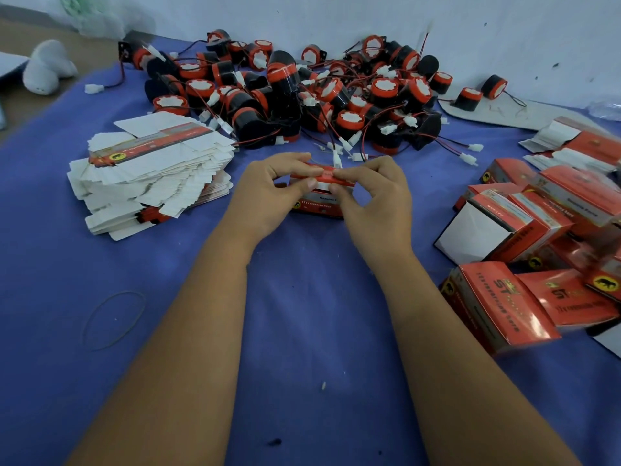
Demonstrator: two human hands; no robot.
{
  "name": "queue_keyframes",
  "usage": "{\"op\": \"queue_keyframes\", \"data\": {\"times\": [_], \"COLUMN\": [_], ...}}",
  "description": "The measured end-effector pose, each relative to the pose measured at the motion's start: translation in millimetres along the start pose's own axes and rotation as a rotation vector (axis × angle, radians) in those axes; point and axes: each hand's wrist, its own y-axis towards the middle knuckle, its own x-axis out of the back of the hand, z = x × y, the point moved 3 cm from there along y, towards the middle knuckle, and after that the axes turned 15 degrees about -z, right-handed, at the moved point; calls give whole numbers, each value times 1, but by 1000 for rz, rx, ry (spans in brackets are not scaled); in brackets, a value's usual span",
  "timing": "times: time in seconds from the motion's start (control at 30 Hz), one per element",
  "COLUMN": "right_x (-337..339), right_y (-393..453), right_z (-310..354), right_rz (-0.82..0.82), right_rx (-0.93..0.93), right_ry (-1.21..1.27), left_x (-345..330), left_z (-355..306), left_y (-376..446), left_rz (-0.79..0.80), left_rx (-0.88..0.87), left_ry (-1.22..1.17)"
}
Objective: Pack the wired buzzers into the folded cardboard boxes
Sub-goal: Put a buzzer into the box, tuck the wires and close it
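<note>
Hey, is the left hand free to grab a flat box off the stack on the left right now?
Probably not yet. The left hand and right hand both pinch the red box at centre. The flat stack lies close, with only bare blue cloth between.

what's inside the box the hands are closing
It cannot be seen. The left hand and right hand cover the top of the red box, pressing its flap. A white connector pokes up just behind it; whether a buzzer is inside is hidden.
</note>
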Motion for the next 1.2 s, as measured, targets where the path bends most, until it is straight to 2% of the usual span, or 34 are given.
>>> {"op": "queue_keyframes", "data": {"times": [0.13, 0.27, 0.37, 0.47, 0.6, 1.2], "right_x": [2, 3, 3, 3, 4, -1], "right_y": [-1, -2, -3, -3, -1, -5], "right_z": [2, 1, 3, 8, 11, 18], "right_rz": [7, 37, 3, -29, 5, 115], "right_rx": [33, 14, 71, 181, 273, 187], "right_ry": [-7, 15, -11, -93, -198, -323], "left_x": [0, 5, 9, 8, 4, 3], "left_z": [0, 1, 1, 3, 2, -1], "left_y": [0, 1, 1, 1, 0, -3], "left_rz": [16, 119, 163, 127, 72, 72], "left_rx": [0, 14, -9, -48, -65, -28], "left_ry": [7, -12, 35, 114, 156, 165]}}
